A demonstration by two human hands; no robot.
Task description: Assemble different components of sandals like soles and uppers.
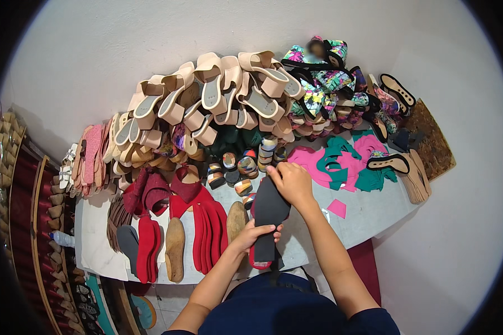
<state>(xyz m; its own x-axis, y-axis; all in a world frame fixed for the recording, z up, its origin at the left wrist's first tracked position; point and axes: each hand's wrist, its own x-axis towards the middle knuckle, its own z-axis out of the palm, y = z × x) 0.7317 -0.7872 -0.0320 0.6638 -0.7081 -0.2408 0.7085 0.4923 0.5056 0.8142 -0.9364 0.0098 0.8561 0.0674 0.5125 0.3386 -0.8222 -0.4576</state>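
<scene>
Over the table's near edge I hold a shoe sole [270,209] with a dark grey underside facing up and red material showing at its lower end and left edge. My left hand [255,235] is wrapped round its narrow lower part. My right hand [290,182] grips the upper end, with the thumb near the tip. To the left lie a wooden shoe last [175,248] and red soles [208,234] in a row. Another wooden last [236,222] is partly hidden beside my left hand. Small multicoloured heels [247,166] stand just beyond.
Beige heeled sandals [211,92] are piled along the wall, with floral-patterned shoes [318,100] to their right. Pink and green cutouts [341,162] lie at right, near a stack of tan soles [418,184]. Red uppers [151,190] sit at left. Shelves of lasts [56,212] flank the table [369,220].
</scene>
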